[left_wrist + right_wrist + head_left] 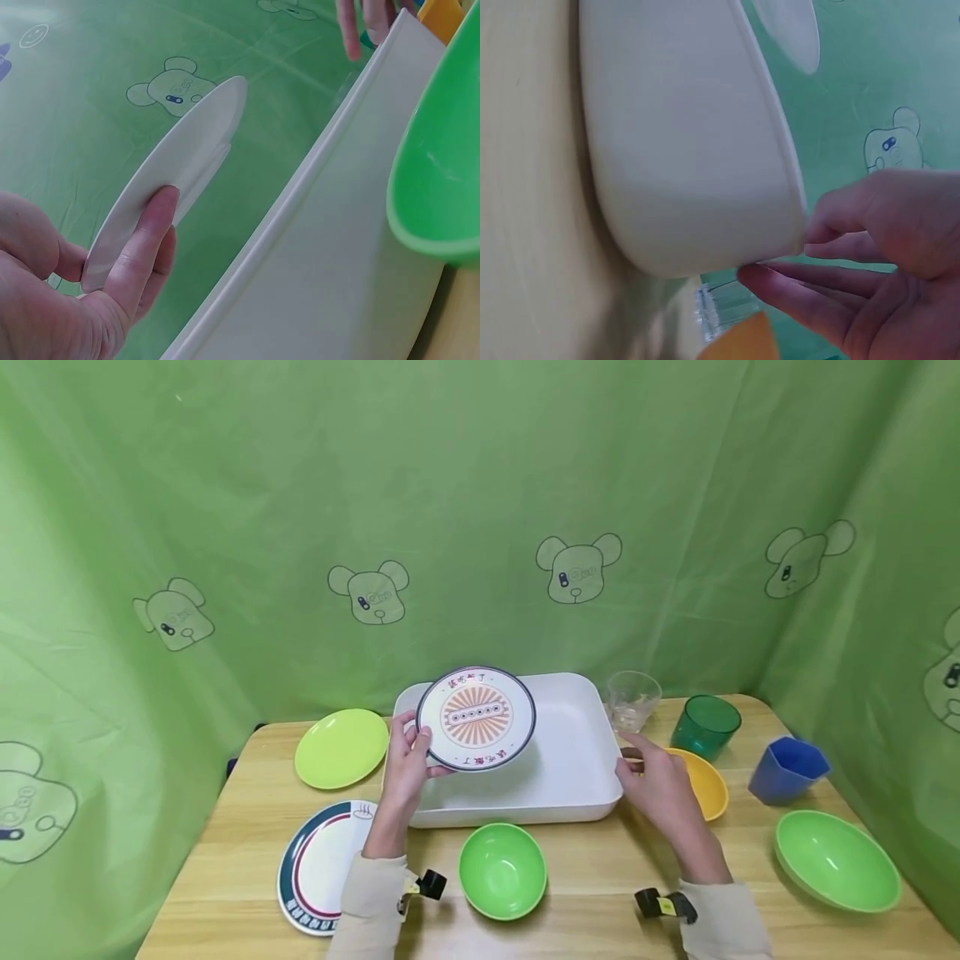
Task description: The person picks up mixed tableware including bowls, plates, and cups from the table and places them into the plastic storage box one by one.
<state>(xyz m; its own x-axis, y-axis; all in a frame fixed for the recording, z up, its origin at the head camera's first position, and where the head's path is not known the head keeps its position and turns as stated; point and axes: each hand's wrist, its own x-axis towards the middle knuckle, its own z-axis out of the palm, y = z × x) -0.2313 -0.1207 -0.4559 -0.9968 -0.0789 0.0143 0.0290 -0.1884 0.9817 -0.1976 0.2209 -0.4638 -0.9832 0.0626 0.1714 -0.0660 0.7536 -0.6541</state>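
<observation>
My left hand [406, 766] grips a round white plate [477, 720] by its left edge, thumb on the upper face and fingers beneath. The plate has a dark blue rim, an orange sunburst and red characters. It is held tilted above a white rectangular basin [573, 752], and in the left wrist view its pale underside [176, 146] shows beside the basin's long wall [330, 247]. My right hand [662, 783] pinches the rim at the basin's right front corner. In the right wrist view, thumb and fingertips [756, 276] meet around that corner.
Left of the basin lie a yellow-green plate [342, 748] and a white plate with a teal rim [300, 860]. A green bowl [502, 872] stands in front. To the right are a clear cup [632, 702], green cup [705, 728], orange dish [705, 781], blue cup [786, 772] and green oval bowl [836, 862].
</observation>
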